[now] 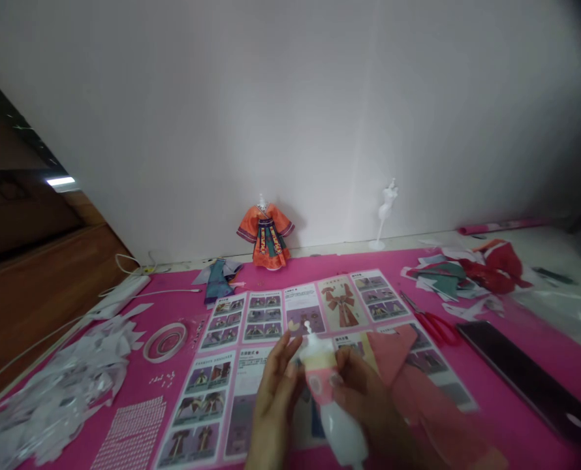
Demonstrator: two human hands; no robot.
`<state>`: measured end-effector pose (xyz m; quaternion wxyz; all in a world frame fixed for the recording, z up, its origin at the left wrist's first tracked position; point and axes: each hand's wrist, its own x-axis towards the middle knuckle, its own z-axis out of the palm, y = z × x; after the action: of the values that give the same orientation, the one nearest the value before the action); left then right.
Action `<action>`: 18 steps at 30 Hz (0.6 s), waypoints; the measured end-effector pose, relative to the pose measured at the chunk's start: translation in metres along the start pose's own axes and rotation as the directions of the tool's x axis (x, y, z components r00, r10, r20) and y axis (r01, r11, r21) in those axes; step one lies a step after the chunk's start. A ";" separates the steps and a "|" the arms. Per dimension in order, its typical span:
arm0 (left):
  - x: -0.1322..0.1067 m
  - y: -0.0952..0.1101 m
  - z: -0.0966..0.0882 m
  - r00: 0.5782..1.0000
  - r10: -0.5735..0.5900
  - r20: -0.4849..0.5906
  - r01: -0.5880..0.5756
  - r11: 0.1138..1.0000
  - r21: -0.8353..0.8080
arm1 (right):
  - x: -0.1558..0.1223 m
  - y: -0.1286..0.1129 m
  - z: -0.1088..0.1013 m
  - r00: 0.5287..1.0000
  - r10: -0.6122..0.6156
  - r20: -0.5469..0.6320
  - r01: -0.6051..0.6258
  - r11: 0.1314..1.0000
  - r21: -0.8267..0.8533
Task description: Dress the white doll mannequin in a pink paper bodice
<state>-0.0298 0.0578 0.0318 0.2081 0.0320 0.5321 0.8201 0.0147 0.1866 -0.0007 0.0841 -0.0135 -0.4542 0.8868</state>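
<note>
A small white doll mannequin (342,431) is tilted in front of me, its knobbed neck pointing up and away. A yellow and pink fabric band (318,380) wraps its chest and waist. On its left side, my left hand (275,391) has its fingers curled against the upper body. My right hand (363,395) grips it from the right, with the fingers closed at the waist. Pink fabric (418,385) lies beside and partly behind my right hand. Under both hands is a printed pattern sheet (266,349) with pictures of doll clothes.
A dressed doll mannequin (267,235) and a bare one (387,205) stand by the wall. Red-handled scissors (435,326), a long dark case (520,375) and fabric scraps (476,271) lie right. Plastic bags (65,391), a tape roll (166,341) and a bead sheet (131,434) lie left.
</note>
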 end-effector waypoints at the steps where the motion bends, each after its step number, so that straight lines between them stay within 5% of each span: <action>1: 0.002 -0.003 -0.001 0.999 -0.038 0.024 0.040 0.996 -0.083 | -0.001 -0.002 -0.001 1.000 0.000 -0.020 0.001 1.000 0.021; 4: 0.006 -0.010 -0.001 0.977 -0.129 0.172 0.158 0.974 -0.165 | -0.002 -0.008 -0.001 0.999 0.009 -0.044 -0.006 0.998 0.062; 7: 0.005 -0.014 0.000 0.964 -0.093 0.249 0.132 0.980 -0.148 | -0.002 -0.010 -0.002 0.998 0.040 -0.039 -0.036 0.995 0.098; 13: 0.004 -0.015 -0.001 0.967 -0.063 0.247 0.079 0.995 -0.056 | 0.000 -0.004 -0.011 0.994 0.108 0.026 -0.110 0.990 0.088; 18: 0.000 -0.008 0.002 0.965 -0.076 0.252 0.099 0.992 -0.080 | 0.000 -0.004 -0.018 0.999 0.038 -0.016 -0.039 0.996 -0.076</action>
<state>-0.0266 0.0618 0.0259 0.3104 0.1012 0.4646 0.8232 0.0169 0.2038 -0.0079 0.0699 -0.0317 -0.4866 0.8702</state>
